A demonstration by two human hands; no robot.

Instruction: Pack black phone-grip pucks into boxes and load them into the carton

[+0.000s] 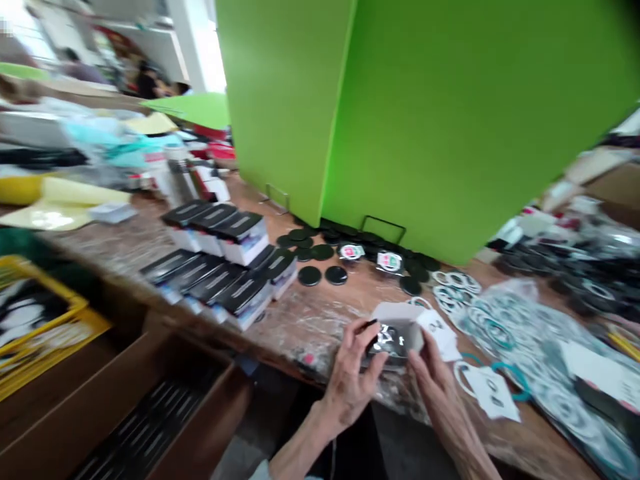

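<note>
In front of me, at the table's near edge, is a small open box (pixel 399 313) with pale grey inner walls. Its mouth shows a dark, glossy, clear-wrapped item (pixel 390 339). My left hand (pixel 353 370) is closed on that item, thumb in front and fingers over its left side. My right hand (pixel 434 373) grips the box from the right, thumb near its front. Printed white slips (pixel 440 335) lie just behind my right hand, and another white card (pixel 494 393) with dark ovals lies right of it. The box's underside is hidden.
Stacked black-topped boxes (pixel 243 293) stand at left. Black discs (pixel 310 275) and two wrapped pieces with printed tops (pixel 389 261) lie before the green panels (pixel 400 133). Bagged white and teal rings (pixel 500 327) spread rightward. A carton (pixel 200 407) of dark boxes sits below left.
</note>
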